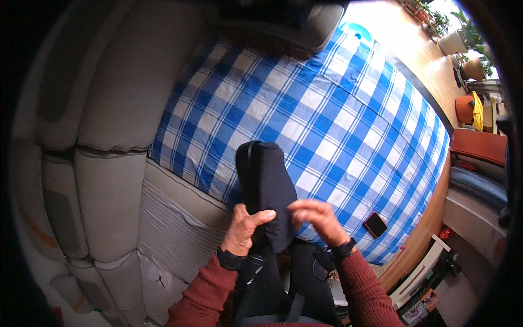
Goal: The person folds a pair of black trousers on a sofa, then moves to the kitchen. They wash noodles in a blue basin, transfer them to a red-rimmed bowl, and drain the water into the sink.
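A long black bundle of folded cloth (269, 182) stretches away from me over the near edge of the checked tablecloth; I cannot tell what kind of article it is. My left hand (242, 229) grips its near left side, thumb laid across the top. At the right edge of the cloth is my right hand (321, 218), its fingers loosely bent, apart and a little blurred. Their tips reach the bundle's edge, but no firm hold shows. Both wrists carry dark bands, below maroon sleeves.
A blue-and-white checked tablecloth (327, 125) covers the table ahead. On it lie a phone (375, 224) at the right and a light-blue round object (357, 34) at the far edge. A grey sofa (111, 196) lines the left; potted plants (455, 42) stand far right.
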Demonstrator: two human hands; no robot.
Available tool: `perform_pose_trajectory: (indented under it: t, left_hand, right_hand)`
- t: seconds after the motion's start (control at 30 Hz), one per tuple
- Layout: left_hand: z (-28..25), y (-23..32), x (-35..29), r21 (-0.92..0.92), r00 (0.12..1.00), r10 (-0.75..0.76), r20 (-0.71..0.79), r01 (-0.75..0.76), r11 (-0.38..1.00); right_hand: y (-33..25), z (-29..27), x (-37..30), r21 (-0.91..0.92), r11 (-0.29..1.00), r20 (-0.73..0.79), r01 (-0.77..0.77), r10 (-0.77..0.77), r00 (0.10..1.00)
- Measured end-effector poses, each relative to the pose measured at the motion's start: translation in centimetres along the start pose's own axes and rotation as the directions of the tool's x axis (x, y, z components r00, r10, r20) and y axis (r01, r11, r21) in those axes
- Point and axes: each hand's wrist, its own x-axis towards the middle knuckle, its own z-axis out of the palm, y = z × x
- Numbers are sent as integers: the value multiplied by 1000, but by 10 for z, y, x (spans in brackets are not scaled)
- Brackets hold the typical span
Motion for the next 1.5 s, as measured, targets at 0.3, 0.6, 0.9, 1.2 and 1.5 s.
perform_pose_trajectory:
  t: [0.3,0.6,0.9,1.2,1.5]
  left_hand:
    - [0,27,-32,145,999,-29,28,24,989]
    - [-154,-42,118,471,963,39,-267,95,877]
    - [-165,-60,107,366,989,36,-141,18,930]
    - [-138,-21,71,433,978,123,-167,-39,901]
    - [-97,194,102,755,675,408,615,-356,-550]
  right_hand:
    - [137,-145,11,435,896,-268,-92,227,936]
    - [160,-153,50,364,878,-433,-311,455,778]
    - [119,-91,69,-38,977,-524,-210,159,837]
    - [78,-64,44,-129,991,-464,-44,-21,885]
    - [-109,-57,85,-412,883,-420,225,-403,813]
